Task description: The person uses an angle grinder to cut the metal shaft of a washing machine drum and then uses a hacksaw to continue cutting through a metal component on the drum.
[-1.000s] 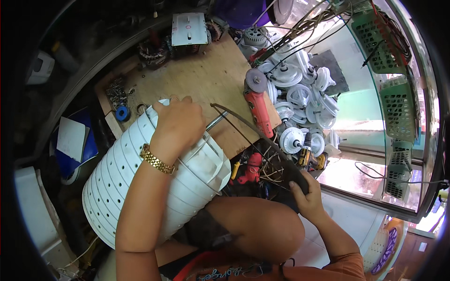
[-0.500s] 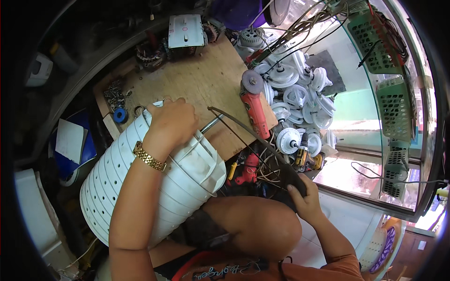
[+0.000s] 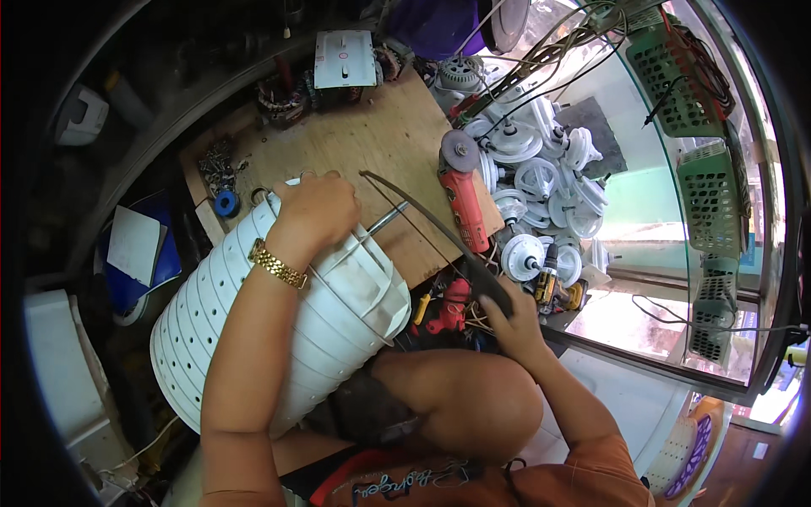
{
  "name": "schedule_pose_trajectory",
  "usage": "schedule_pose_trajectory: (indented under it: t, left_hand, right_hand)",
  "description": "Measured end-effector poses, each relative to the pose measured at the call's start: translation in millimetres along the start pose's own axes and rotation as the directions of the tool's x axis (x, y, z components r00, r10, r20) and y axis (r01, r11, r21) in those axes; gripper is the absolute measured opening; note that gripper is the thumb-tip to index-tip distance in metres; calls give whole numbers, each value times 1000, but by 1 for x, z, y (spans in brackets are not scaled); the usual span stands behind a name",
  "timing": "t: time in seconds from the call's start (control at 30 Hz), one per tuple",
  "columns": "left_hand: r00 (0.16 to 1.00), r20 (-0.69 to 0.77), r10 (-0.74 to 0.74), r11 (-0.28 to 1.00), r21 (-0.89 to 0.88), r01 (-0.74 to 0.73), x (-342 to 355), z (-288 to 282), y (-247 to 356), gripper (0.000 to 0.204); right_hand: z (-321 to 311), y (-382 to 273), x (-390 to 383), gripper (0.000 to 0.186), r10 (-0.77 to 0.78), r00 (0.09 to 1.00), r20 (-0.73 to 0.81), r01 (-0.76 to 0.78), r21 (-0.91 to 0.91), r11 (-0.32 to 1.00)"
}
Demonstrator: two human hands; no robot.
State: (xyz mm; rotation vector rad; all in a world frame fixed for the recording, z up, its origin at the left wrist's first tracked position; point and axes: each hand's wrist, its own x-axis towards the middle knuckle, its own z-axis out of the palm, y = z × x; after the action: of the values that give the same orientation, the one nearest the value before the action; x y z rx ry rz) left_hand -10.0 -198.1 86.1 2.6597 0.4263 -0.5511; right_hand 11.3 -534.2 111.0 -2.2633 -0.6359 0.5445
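A white perforated plastic drum (image 3: 203, 321) lies tilted against my legs, with a metal shaft (image 3: 387, 218) protruding from its finned end. My left hand (image 3: 317, 211), gold watch on the wrist, grips the drum's upper rim; some fingertips are hidden. My right hand (image 3: 513, 317) is closed on the dark handle of a hacksaw (image 3: 491, 290), whose thin frame and blade reach diagonally across to the shaft. I cannot tell whether the blade touches it.
A plywood board (image 3: 346, 127) holds small hardware (image 3: 218, 169) and a red angle grinder (image 3: 462, 198). White plastic pulleys (image 3: 536, 177) are piled right of it. Red (image 3: 452, 304) and yellow (image 3: 573, 296) power tools lie below, near a glass panel (image 3: 650, 203). A blue folder (image 3: 165, 270) is at left.
My right hand has pushed the hacksaw forward and leftward, so its tip reaches farther over the board. My left hand stays on the rim, with only a slight shift in view.
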Motion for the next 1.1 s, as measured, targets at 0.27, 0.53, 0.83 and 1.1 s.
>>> schedule_pose_trajectory:
  t: [0.27,0.53,0.83,1.1]
  left_hand:
    - [996,-39,81,995,60,-78,-10,19,22,28]
    - [995,-103,19,999,34,-15,-7,5,3,30]
    - [995,-44,88,994,61,-85,-11,13,12,29]
    - [995,-97,29,998,63,-23,-11,5,2,31]
  right_hand:
    - [31,24,25,17,-60,998,-24,60,6,998]
    - [29,14,37,25,-12,998,-54,16,74,997]
    - [9,19,-1,16,88,996,-15,-87,67,994]
    - [72,31,68,20,-152,974,-167,174,128,976]
